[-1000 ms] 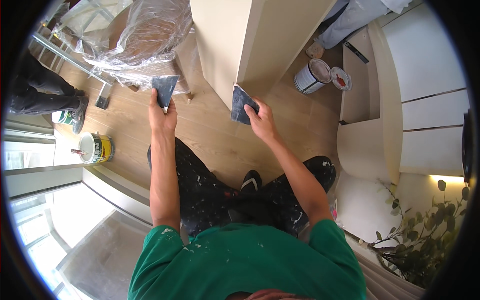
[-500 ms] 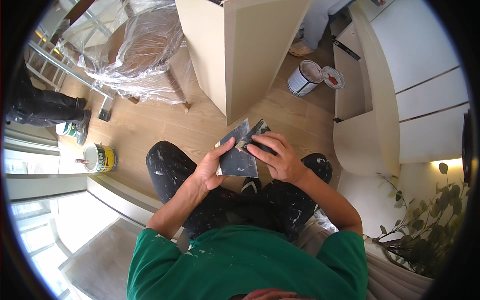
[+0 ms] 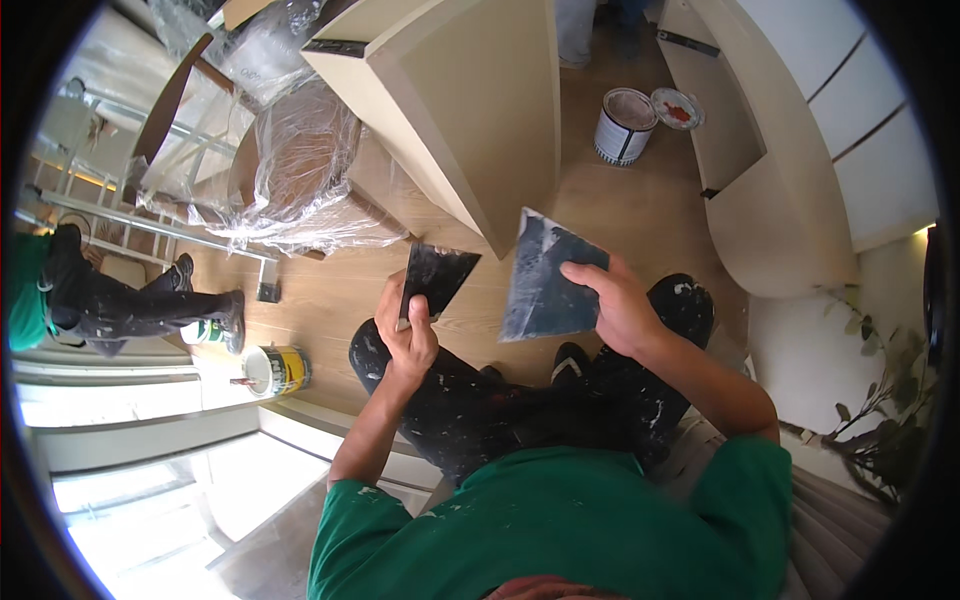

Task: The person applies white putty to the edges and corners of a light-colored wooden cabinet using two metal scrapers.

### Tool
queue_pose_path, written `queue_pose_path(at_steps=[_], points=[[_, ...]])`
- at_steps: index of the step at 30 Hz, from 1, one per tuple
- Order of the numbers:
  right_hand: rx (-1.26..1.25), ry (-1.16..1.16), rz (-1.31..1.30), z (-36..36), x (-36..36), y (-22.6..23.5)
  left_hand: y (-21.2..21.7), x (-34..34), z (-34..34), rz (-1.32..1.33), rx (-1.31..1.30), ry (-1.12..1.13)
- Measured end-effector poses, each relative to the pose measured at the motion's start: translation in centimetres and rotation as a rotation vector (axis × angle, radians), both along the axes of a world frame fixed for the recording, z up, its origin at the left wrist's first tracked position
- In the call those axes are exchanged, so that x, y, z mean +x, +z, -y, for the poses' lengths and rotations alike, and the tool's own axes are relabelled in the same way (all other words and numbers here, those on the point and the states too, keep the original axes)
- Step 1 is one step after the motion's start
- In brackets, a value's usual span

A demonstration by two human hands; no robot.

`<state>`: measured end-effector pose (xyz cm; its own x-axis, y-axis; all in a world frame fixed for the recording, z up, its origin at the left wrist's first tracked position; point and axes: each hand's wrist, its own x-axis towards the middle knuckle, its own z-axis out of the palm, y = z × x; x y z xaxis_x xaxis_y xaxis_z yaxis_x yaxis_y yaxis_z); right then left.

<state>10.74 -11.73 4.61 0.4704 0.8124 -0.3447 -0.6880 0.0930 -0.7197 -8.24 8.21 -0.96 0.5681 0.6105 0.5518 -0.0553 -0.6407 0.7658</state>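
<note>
In my left hand is a small black putty scraper, gripped between thumb and fingers, its slanted end pointing away from me. My right hand pinches a larger blue-grey putty scraper by its right side, thumb on top and fingers behind. That plate is flat, with whitish smears and a pale far corner. A gap separates the two scrapers, both held up over the floor in front of my knees. White specks cover my black trousers.
A tall beige panel stands ahead, beside a plastic-wrapped chair. Far right, an opened paint can has its lid alongside. A yellow-labelled bucket and another person's legs are at left. Leafy branches hang at right.
The scrapers have changed hands: the larger one went from my left to my right, the small black one to my left. My hands have moved apart. The view has shifted.
</note>
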Motion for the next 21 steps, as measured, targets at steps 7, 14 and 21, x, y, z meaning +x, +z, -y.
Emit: queue_pose_path(at_steps=[7, 14, 21], points=[[0.083, 0.135, -0.369, -2.5, -3.3, 0.2, 1.1, 0.0, -1.1, 0.167, 0.629, -0.289], [0.016, 0.043, -0.390, -2.5, -3.2, -0.1, 1.9, 0.1, -2.1, -0.047, 0.781, -0.354], [-0.059, 0.014, -0.407, -2.5, -3.5, -1.5, -0.8, 0.6, -3.8, -0.226, 0.857, -0.277]])
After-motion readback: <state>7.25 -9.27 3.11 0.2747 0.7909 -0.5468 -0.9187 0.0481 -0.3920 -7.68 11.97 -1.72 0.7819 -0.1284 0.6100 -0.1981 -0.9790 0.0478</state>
